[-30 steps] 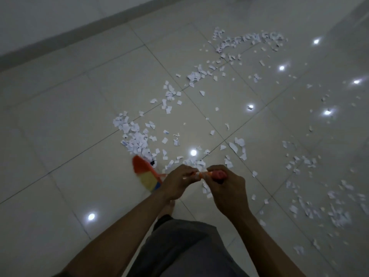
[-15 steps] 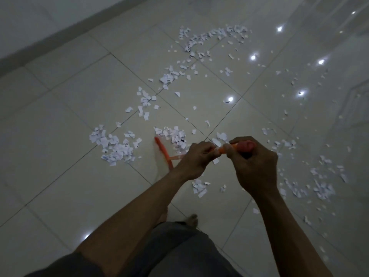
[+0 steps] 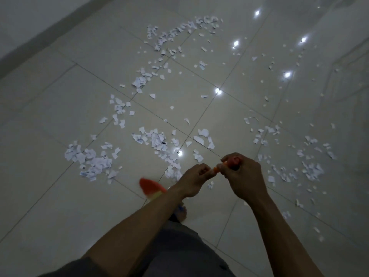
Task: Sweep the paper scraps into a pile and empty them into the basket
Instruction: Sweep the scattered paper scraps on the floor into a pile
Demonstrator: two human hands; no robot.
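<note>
On the tiled floor (image 3: 60, 196), dim light, ceiling lamps mirrored in the glaze. Both hands are on one broom. The left hand (image 3: 196, 177) is wrapped round the orange handle (image 3: 216, 169) lower down. The right hand (image 3: 244, 176) is closed over the handle's red top end, and the two hands nearly touch. The broom head (image 3: 151, 186) sits at 8 o'clock from the hands, near a bare foot (image 3: 180, 213). It shows as a red-and-yellow smear, so I cannot tell whether it touches the tile.

The paper scraps (image 3: 93, 162) are not one pile yet.
- A loose clump lies at 9 o'clock from the hands, just beyond the broom head.
- A second clump (image 3: 157, 142) lies at 11 o'clock, thinning toward the hands.
- A broken trail runs from there toward 12 o'clock and ends in a curved band (image 3: 179, 31) far up the floor, near the wall (image 3: 30, 27).
- More scatter (image 3: 311, 170) lies at 3 o'clock, thin and widely spread, with stray bits at 4 to 5 o'clock beside the right forearm.

The basket is not in view.

Judgement: early in the sweeping stage. A few rough gatherings exist, but they lie well apart. The far band and the 3 o'clock scatter look untouched. Left to do: draw every clump into a single heap, then get that heap into the basket. As far as can be seen, the emptying step is not begun.
</note>
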